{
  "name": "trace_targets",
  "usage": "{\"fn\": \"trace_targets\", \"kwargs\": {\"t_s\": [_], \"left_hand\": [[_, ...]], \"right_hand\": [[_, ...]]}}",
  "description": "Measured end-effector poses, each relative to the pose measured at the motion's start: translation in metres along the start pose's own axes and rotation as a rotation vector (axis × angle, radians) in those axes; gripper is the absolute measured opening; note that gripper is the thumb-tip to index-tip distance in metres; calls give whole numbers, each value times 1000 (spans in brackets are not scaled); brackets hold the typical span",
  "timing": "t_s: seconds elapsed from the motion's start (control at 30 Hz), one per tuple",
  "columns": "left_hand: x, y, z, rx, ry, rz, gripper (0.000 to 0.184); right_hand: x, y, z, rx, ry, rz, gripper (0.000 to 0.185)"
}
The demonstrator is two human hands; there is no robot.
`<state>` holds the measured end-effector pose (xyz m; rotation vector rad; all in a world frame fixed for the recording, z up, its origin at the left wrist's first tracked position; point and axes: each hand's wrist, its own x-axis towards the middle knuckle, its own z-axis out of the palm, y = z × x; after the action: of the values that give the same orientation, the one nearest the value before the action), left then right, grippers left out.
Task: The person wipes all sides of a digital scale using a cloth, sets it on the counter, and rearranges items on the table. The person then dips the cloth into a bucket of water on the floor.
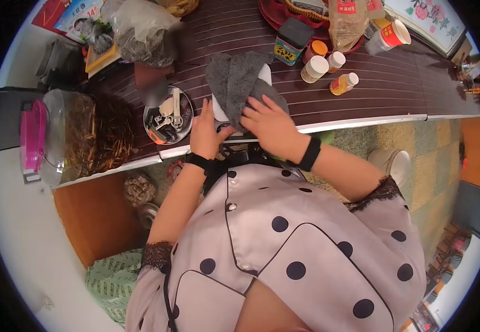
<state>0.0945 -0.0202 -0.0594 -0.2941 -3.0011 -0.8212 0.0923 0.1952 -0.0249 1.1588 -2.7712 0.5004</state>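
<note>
A dark grey cloth lies crumpled over a flat white object near the front edge of the dark striped table. Only corners of the white object show, so its kind is unclear. My right hand rests on the cloth with fingers spread and flat. At the white object's left side, my left hand stands with fingers stretched forward and thumb apart, beside its edge. Just left of that hand sits a round metal tray holding keys and small items.
A clear container with a pink lid stands at the left. Behind are plastic bags. To the right are a black-lidded tin, several small bottles and a red-and-white cup. A white bucket stands on the floor.
</note>
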Motion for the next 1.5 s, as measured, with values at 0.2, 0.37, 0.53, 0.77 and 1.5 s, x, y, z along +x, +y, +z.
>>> {"fn": "trace_targets", "kwargs": {"t_s": [0.2, 0.37, 0.53, 0.77, 1.5], "left_hand": [[4, 6, -4, 0, -25, -25, 93], [7, 0, -3, 0, -9, 20, 93], [11, 7, -29, -8, -80, -38, 98], [1, 17, -31, 163, -137, 37, 107], [1, 14, -31, -63, -138, -152, 113]], "right_hand": [[47, 70, 21, -96, 88, 153, 33], [58, 67, 13, 60, 164, 334, 27], [41, 66, 9, 41, 243, 386, 24], [39, 76, 3, 74, 173, 399, 22], [169, 33, 19, -109, -418, -82, 28]]}}
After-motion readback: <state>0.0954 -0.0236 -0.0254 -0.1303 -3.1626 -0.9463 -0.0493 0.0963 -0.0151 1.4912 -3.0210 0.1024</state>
